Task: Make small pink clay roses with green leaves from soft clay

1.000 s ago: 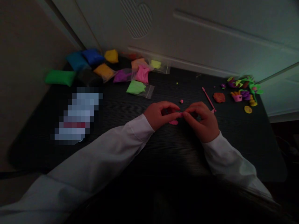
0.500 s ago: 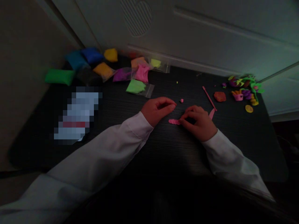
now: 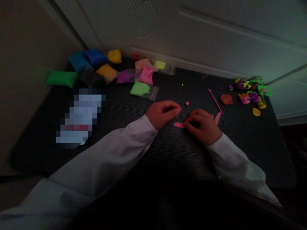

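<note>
- Against the earliest frame, our hands are apart: there the fingertips meet over a pink bit; here the right hand [image 3: 205, 126] is down at the pink strip [image 3: 178, 125], and more of the strip shows.
- Right hand: thumb and fingers curve toward each other with a narrow gap, tips at the strip's right end. We cannot tell whether they pinch it or only touch it.
- Left hand [image 3: 159, 116]: thumb and fingertips nearly meet, clear of the strip. We cannot tell whether a small bit sits between them.
- Governing relation: the strip, a row of overlapping scallops, lies flat on the dark table [image 3: 172, 153], its long axis running left to right. It extends leftward from our right fingertips; the left fingertips are just beyond it, on the far side. The right hand is nearer.
- Beyond the hands, a small pink lump [image 3: 187, 103] lies between them and farther off.
- Just beside the right hand, on its right, we see a pink blade [image 3: 217, 118]; a pink rod [image 3: 215, 101] and a reddish-brown slab [image 3: 226, 99] lie farther out.
- At the outer right we find a yellow disc [image 3: 256, 111]; at the far left, a green packet [image 3: 61, 79].
</note>
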